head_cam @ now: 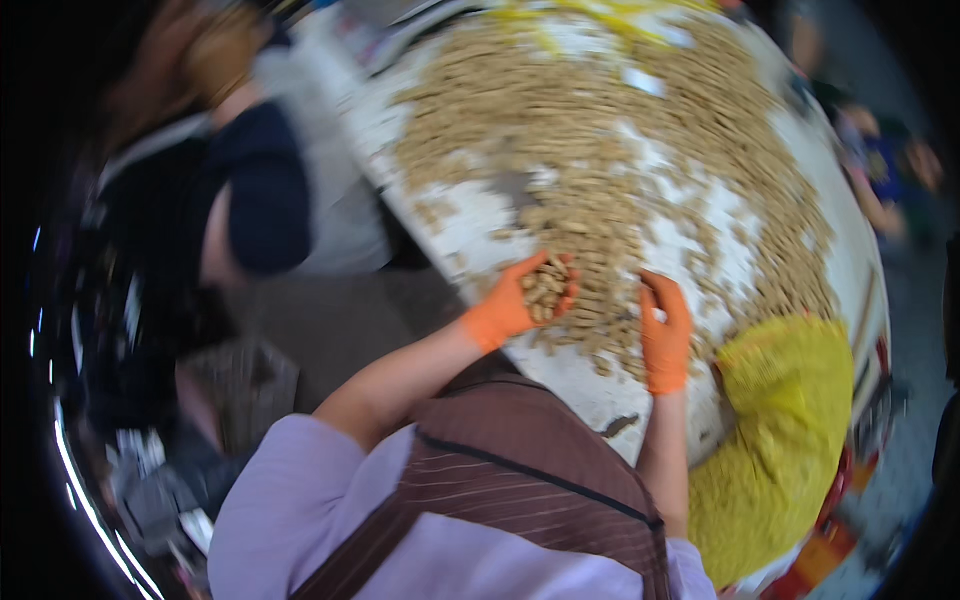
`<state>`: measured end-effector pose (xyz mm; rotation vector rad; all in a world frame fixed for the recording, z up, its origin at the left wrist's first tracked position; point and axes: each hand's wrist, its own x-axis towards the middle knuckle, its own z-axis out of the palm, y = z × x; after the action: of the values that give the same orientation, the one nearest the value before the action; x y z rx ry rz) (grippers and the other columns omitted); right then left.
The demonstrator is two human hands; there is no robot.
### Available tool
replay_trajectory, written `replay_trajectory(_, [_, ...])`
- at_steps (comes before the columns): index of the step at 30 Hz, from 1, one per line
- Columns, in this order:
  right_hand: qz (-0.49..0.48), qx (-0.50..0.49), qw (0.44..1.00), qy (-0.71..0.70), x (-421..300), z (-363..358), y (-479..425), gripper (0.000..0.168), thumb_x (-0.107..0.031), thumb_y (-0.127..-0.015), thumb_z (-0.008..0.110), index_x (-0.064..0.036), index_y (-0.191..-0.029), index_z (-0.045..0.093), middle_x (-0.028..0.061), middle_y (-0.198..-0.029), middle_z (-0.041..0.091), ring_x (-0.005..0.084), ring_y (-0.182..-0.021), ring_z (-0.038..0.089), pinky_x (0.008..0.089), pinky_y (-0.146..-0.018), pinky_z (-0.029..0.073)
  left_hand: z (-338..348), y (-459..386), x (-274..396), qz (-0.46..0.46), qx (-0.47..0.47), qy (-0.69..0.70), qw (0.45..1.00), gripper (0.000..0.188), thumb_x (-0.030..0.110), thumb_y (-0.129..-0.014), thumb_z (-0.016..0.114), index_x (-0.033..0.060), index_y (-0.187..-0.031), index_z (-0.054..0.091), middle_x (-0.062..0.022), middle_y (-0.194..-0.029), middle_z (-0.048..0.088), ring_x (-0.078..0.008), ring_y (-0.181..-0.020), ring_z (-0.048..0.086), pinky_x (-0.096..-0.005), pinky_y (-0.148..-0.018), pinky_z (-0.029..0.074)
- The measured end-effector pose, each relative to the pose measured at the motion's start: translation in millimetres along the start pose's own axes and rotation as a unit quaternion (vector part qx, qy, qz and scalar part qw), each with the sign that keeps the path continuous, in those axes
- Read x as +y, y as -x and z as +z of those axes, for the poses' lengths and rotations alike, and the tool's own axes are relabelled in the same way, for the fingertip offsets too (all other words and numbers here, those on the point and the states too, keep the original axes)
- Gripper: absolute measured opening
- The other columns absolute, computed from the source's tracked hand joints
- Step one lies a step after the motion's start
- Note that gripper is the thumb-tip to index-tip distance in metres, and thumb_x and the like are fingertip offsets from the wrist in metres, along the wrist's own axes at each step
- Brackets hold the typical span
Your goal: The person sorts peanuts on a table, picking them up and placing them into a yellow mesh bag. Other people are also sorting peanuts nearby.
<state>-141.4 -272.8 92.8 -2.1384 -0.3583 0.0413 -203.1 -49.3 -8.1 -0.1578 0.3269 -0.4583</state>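
My left hand (529, 300), in an orange glove, cups a handful of unshelled peanuts (545, 292) with its palm turned up. To its right, my orange-gloved right hand (666, 330) hovers over or rests at the edge of the loose peanuts (592, 277), fingers bent; blur hides whether anything is between its fingertips. Peanuts lie in a broad layer over the white tabletop (555, 375), thinner in patches around both hands. Beside my right forearm is a full-looking yellow woven sack (780, 442), its upper end bordering the peanuts.
On the left a person in dark clothing (262, 187) is close to the table edge. Another person (877, 165) is beyond the right edge. Yellow sacking (592, 19) lies at the far end. A grey container (154, 495) stands at lower left.
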Motion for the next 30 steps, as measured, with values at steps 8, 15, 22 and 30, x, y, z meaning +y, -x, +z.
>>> replay_trajectory(8, [-0.035, -0.185, 0.982, 0.014, 2.2, 68.0, 26.1, 0.019, -0.009, -0.095, 0.06, -0.002, -0.11, 0.069, 0.0071, -0.105, 0.068, 0.0164, -0.097, 0.062, 0.028, -0.087, 0.048, -95.8, 250.9, 18.1, 0.261, 0.176, -0.072, 0.946, 0.044, 0.039, -0.101, 0.048, 0.0041, -0.127, 0.055, -0.0141, -0.115, 0.063, -0.0301, -0.096, 0.065, -0.0421, -0.077, 0.057])
replay_trajectory(15, [-0.098, -0.232, 0.968, 0.016, -23.3, 86.2, 17.6, 0.018, -0.006, -0.093, 0.06, -0.002, -0.108, 0.069, 0.0109, -0.105, 0.068, 0.0228, -0.097, 0.064, 0.0316, -0.088, 0.049, -190.1, 527.8, -54.8, 0.413, 0.431, -0.092, 0.797, 0.047, 0.045, -0.097, 0.055, 0.0076, -0.124, 0.059, -0.012, -0.114, 0.065, -0.0273, -0.102, 0.064, -0.044, -0.081, 0.054])
replay_trajectory(22, [-0.084, -0.223, 0.971, 0.01, -19.3, 74.8, 27.0, 0.017, -0.007, -0.093, 0.062, -0.002, -0.107, 0.069, 0.0109, -0.104, 0.068, 0.0226, -0.097, 0.064, 0.0314, -0.087, 0.049, -276.1, 635.0, -56.6, 0.324, 0.849, -0.272, 0.316, 0.058, 0.044, -0.09, 0.063, 0.001, -0.128, 0.058, -0.0126, -0.122, 0.064, -0.0221, -0.112, 0.061, -0.0372, -0.091, 0.048])
replay_trajectory(30, [-0.029, -0.041, 0.998, 0.027, 7.8, 6.4, 38.0, 0.015, -0.011, -0.092, 0.063, -0.003, -0.103, 0.071, 0.0101, -0.098, 0.069, 0.022, -0.087, 0.064, 0.032, -0.08, 0.05, -111.0, 341.2, 31.8, 0.276, 0.511, -0.587, 0.565, 0.033, 0.028, -0.095, 0.06, 0.0014, -0.114, 0.067, -0.0106, -0.104, 0.069, -0.017, -0.094, 0.066, -0.0312, -0.081, 0.051])
